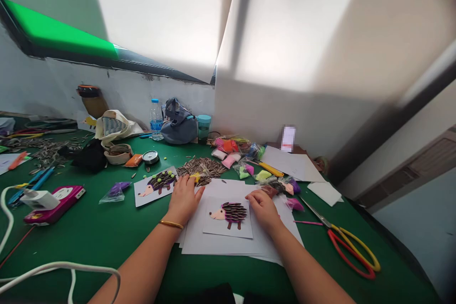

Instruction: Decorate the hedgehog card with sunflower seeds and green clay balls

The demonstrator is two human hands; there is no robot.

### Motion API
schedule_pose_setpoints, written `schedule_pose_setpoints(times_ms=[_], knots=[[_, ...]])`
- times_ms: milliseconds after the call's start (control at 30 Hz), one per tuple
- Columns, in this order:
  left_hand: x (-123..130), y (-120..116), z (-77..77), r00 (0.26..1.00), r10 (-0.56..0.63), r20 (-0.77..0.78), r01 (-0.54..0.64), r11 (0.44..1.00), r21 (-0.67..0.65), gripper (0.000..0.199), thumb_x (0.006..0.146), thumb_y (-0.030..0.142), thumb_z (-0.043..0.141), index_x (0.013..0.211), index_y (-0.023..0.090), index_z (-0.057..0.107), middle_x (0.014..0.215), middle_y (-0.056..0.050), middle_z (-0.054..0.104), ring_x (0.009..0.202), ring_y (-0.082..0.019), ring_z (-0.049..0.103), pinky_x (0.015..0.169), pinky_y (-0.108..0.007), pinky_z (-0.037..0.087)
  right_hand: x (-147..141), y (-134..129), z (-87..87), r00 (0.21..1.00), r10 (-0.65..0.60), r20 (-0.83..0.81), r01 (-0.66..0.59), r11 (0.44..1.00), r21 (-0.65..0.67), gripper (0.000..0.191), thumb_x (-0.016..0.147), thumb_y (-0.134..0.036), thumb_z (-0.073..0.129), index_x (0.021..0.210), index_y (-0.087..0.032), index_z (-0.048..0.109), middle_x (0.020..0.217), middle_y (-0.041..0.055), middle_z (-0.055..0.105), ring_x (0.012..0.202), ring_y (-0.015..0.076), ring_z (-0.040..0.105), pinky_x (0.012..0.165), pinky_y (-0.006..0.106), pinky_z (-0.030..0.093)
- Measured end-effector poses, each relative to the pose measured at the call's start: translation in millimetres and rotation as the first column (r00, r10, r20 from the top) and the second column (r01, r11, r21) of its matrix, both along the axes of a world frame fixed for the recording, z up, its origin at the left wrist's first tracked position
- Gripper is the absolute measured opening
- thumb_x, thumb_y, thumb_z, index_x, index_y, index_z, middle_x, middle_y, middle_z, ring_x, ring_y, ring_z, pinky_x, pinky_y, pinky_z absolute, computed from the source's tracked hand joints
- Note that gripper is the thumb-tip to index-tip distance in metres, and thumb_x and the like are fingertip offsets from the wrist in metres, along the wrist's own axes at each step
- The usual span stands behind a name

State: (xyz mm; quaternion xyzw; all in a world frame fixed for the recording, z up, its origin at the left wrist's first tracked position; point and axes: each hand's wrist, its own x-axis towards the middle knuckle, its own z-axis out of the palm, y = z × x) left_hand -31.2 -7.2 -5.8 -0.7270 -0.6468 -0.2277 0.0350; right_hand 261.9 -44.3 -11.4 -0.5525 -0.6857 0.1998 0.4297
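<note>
My left hand [184, 198] rests on the top left of a stack of white paper [221, 244], with a gold bangle [171, 224] on its wrist. Close to its fingertips lie a small yellow piece [195, 177] and a heap of striped sunflower seeds [201, 168]. My right hand [262, 209] lies on the paper to the right of a finished-looking hedgehog card [228, 216] made with dark seeds. Neither hand visibly holds anything. A second hedgehog card [156, 186], dotted with green beads, lies left of the stack.
Small bags of coloured clay [237, 156] crowd the green table [107, 266] behind the paper. Yellow-handled scissors [342, 244] lie to the right. A pink case [53, 205], white charger [40, 198], cable [53, 266], water bottle [156, 121] and dark bag [178, 123] stand further off.
</note>
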Motion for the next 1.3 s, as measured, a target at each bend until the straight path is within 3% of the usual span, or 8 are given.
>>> schedule_pose_setpoints(times_ms=[133,300,467,667,933,1300], knots=[[0.1,-0.2,1.5,0.997,-0.074,0.014,0.073,0.995,0.061,0.045,0.095,0.043,0.044,0.127,0.013,0.054,0.132,-0.016,0.056,0.127,-0.029,0.048,0.108,-0.042,0.039,0.3,0.3,-0.2,1.000,0.004,0.006,-0.004,1.000,-0.003,0.028,0.090,-0.037,0.051,0.079,-0.020,0.070,0.087,0.0069,0.068,0.089,0.0230,0.061,0.084,0.035,0.046],[-0.8,-3.3,1.5,0.991,0.100,-0.086,-0.093,0.993,0.077,0.052,0.091,0.050,0.049,0.127,0.012,0.057,0.134,-0.020,0.055,0.130,-0.036,0.044,0.107,-0.050,0.037,1.0,-0.3,-0.7,1.000,0.006,0.011,-0.006,1.000,-0.005,0.028,0.091,-0.037,0.050,0.079,-0.020,0.070,0.087,0.0070,0.068,0.089,0.0230,0.061,0.084,0.035,0.046],[-0.8,-3.8,3.8,0.985,0.129,-0.111,-0.129,0.992,0.014,0.056,0.092,0.051,0.047,0.130,0.011,0.055,0.135,-0.021,0.054,0.128,-0.036,0.046,0.105,-0.049,0.039,0.7,-1.1,-0.1,1.000,0.008,0.013,-0.008,1.000,-0.002,0.028,0.091,-0.036,0.050,0.079,-0.020,0.070,0.088,0.0071,0.069,0.089,0.0228,0.062,0.084,0.034,0.046],[1.7,-3.0,10.0,0.997,0.021,-0.070,-0.024,0.999,-0.039,0.053,0.094,0.046,0.045,0.132,0.010,0.051,0.136,-0.020,0.054,0.128,-0.031,0.047,0.108,-0.044,0.037,0.6,-0.3,-0.5,1.000,0.008,0.017,-0.008,1.000,-0.005,0.028,0.091,-0.036,0.050,0.080,-0.020,0.070,0.088,0.0072,0.069,0.090,0.0231,0.061,0.084,0.034,0.046],[-0.2,-12.9,13.9,0.998,-0.002,-0.062,-0.006,0.992,-0.123,0.059,0.093,0.050,0.045,0.137,0.011,0.047,0.145,-0.021,0.044,0.134,-0.034,0.041,0.108,-0.045,0.035,0.0,-1.3,0.5,1.000,0.013,0.020,-0.013,1.000,-0.010,0.028,0.092,-0.036,0.050,0.080,-0.020,0.070,0.088,0.0068,0.068,0.090,0.0226,0.061,0.084,0.035,0.046],[-29.5,-36.5,11.7,0.993,-0.090,-0.073,0.078,0.985,-0.155,0.069,0.087,0.057,0.048,0.142,0.015,0.044,0.136,-0.018,0.046,0.127,-0.034,0.045,0.104,-0.043,0.038,-0.4,-1.7,2.2,1.000,0.016,0.021,-0.016,1.000,-0.014,0.030,0.091,-0.038,0.049,0.080,-0.020,0.071,0.088,0.0072,0.069,0.090,0.0229,0.061,0.084,0.035,0.046]])
